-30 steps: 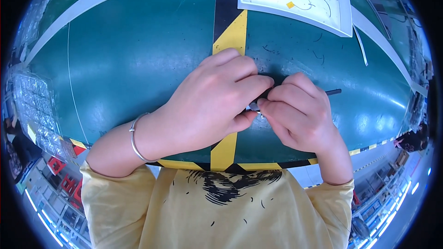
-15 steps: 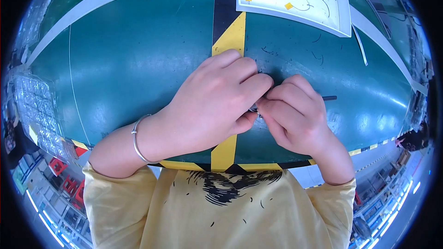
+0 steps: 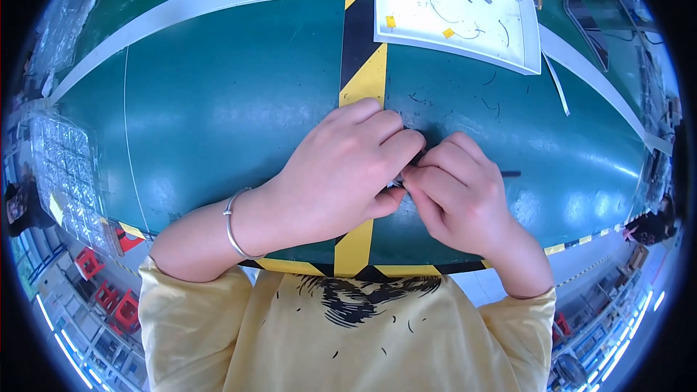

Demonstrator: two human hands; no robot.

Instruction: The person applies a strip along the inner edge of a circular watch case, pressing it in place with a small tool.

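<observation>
Over the green tabletop, my left hand (image 3: 347, 170) and my right hand (image 3: 465, 192) meet at the fingertips. Both are closed around a small, shiny metallic piece (image 3: 396, 183); most of it is hidden by the fingers, so its kind does not show. The left fingers curl over it from above with the thumb below, while the right thumb and forefinger pinch it from the other side. Beyond the right knuckles a short dark rod-like piece (image 3: 511, 173) shows against the table; I cannot tell whether the hand touches it.
A shallow white tray (image 3: 456, 49) at the back holds thin dark strands, yellow bits and a small grey piece. Yellow-and-black tape (image 3: 363, 76) crosses the green table (image 3: 232, 87). Clear plastic blister trays (image 3: 69, 174) lie at the left edge. A white strip (image 3: 557, 86) sticks out near the tray.
The whole scene sits slightly lower in the picture, as the view has shifted. Both hands stay together at the same small piece, with barely any change in the fingers.
</observation>
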